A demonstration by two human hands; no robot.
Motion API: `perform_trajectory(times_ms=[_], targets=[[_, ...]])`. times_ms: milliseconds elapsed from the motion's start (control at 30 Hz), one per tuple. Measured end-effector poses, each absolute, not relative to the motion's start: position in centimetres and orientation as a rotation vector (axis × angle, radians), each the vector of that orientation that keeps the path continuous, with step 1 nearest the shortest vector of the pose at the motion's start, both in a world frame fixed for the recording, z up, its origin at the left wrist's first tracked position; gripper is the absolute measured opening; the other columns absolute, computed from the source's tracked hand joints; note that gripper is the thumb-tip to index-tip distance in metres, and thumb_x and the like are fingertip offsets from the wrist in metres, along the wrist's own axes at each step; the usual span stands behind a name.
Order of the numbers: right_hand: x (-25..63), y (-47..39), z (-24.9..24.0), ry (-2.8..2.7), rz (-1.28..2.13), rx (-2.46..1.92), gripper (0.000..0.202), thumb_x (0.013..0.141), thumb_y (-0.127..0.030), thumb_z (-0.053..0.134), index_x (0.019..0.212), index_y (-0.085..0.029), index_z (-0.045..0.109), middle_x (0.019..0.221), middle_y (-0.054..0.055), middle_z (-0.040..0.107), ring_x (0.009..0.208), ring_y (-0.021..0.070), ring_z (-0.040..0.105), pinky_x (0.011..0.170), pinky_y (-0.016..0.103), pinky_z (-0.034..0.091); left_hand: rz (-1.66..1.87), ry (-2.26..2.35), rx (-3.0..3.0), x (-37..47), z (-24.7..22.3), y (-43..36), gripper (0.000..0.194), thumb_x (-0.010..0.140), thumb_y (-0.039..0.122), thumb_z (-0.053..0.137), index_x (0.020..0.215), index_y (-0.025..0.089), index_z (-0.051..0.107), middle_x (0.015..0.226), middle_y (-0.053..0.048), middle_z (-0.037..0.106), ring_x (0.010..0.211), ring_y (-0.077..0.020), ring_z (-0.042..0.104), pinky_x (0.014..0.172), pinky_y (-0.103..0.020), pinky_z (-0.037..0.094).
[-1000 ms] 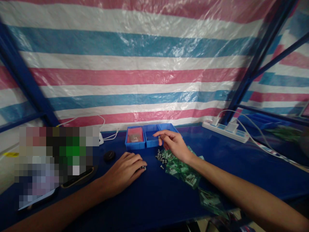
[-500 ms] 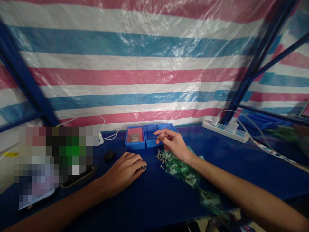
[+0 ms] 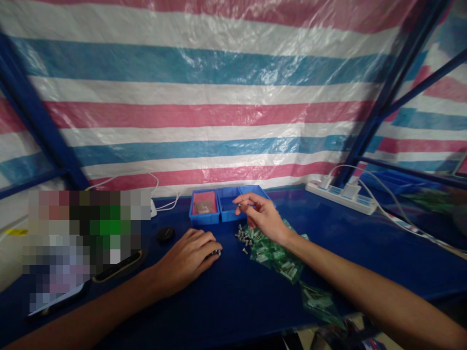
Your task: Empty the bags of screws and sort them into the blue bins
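My left hand (image 3: 191, 253) rests low over the blue tabletop, fingers curled, with several small metal screws (image 3: 216, 252) showing between thumb and forefinger. My right hand (image 3: 263, 217) hovers in front of the blue bins, thumb and forefinger pinched on a small screw (image 3: 239, 206); most of that screw is hidden by the fingertips. Beneath the right hand lies a small heap of loose screws (image 3: 243, 236). Green-tinted plastic bags (image 3: 272, 253) with metal parts inside are piled beside it, partly covered by the right wrist. Another such bag (image 3: 319, 301) lies nearer the front edge.
Behind the hands stand a blue bin (image 3: 204, 221) with a pink lining and a small bag, and further blue bins (image 3: 228, 214). A black round object (image 3: 166, 235) sits left. A white power strip (image 3: 341, 198) with cables lies back right. Blurred items fill the far left.
Hardly anything differs. Both hands keep their places and grips, with only a very slight shift of the right fingers.
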State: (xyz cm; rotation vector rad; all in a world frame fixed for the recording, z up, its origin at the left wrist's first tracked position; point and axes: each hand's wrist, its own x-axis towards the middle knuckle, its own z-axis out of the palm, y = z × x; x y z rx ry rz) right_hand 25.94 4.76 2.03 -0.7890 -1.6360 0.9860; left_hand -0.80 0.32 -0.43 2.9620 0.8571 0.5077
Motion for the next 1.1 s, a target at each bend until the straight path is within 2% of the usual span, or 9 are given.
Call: perform_trajectory(times_ms=[767, 933, 1100], targets=[[25.60, 4.80, 1.93, -1.604, 1.053, -0.823, 0.022, 0.099, -0.038, 0.057, 0.108, -0.021, 0.069, 0.070, -0.002, 0.069, 0.042, 0.0082, 0.044, 0.042, 0.025, 0.038, 0.477, 0.879, 3.006, -0.81, -0.66, 0.46, 0.019, 0.111, 0.030, 0.054, 0.125, 0.025, 0.066, 0.116, -0.001, 0.068, 0.106, -0.0214, 0.061, 0.095, -0.038, 0.036], [25.61, 4.74, 2.03, -1.561, 1.081, -0.830, 0.021, 0.098, -0.034, 0.057, 0.110, -0.021, 0.067, 0.064, -0.003, 0.068, 0.042, 0.0092, 0.043, 0.043, 0.026, 0.037, 0.494, 0.868, 2.995, -0.84, -0.89, 0.60, 0.020, 0.112, 0.030, 0.052, 0.126, 0.026, 0.066, 0.116, -0.001, 0.068, 0.107, -0.0208, 0.061, 0.094, -0.037, 0.037], [25.57, 4.70, 1.91, -1.573, 1.088, -0.821, 0.021, 0.098, -0.035, 0.058, 0.109, -0.021, 0.067, 0.068, -0.002, 0.069, 0.042, 0.0086, 0.044, 0.043, 0.026, 0.036, 0.489, 0.872, 2.968, -0.88, -0.80, 0.51, 0.021, 0.112, 0.030, 0.051, 0.128, 0.027, 0.064, 0.119, -0.002, 0.068, 0.108, -0.0210, 0.061, 0.096, -0.037, 0.037]])
